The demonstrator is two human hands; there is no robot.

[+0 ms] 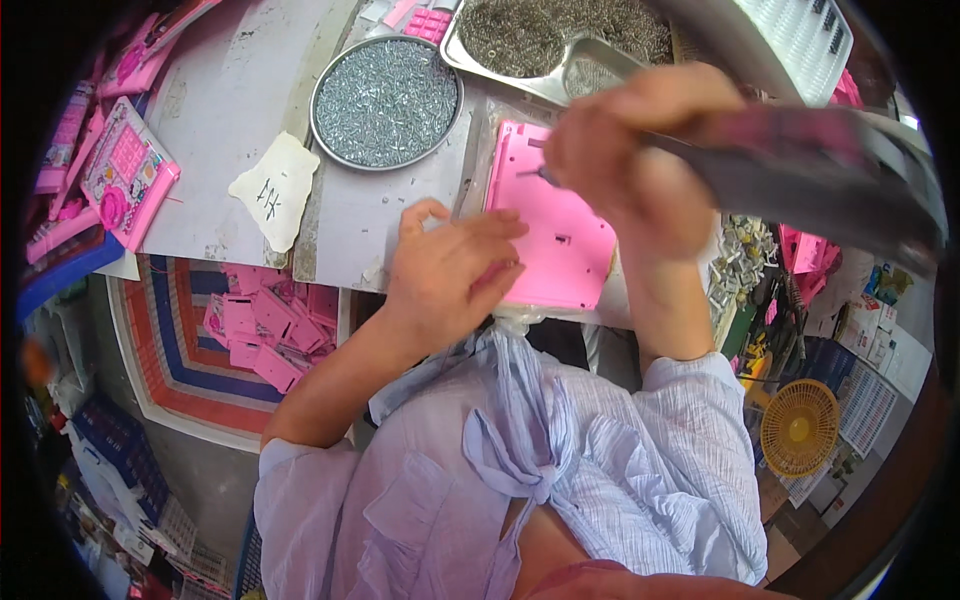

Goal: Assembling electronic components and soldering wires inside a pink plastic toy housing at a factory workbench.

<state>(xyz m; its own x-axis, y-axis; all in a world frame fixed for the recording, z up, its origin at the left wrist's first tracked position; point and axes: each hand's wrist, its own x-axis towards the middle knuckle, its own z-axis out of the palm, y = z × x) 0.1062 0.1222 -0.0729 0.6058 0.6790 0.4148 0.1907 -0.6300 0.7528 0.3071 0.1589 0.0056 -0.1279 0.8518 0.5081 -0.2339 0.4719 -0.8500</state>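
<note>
A flat pink plastic panel point(548, 245) with small holes lies in front of me at the table's edge, on what looks like clear plastic. My left hand point(450, 260) rests over its left side, fingers stretched apart onto the surface. Above the panel's upper right, my right hand point(640, 150) is closed around a dark power screwdriver point(790, 165), smeared by motion. Its thin bit points left over the panel's upper part. Whether the tip touches a screw hole I cannot tell.
A round metal tray of small screws point(385, 105) stands behind my left hand. Farther back, a steel tray point(455, 50) holds springs or similar small parts. A torn paper note point(275, 195) lies left. Pink parts point(260, 325) fill a striped-lined bin below; printed pink toys point(130, 170) sit far left.
</note>
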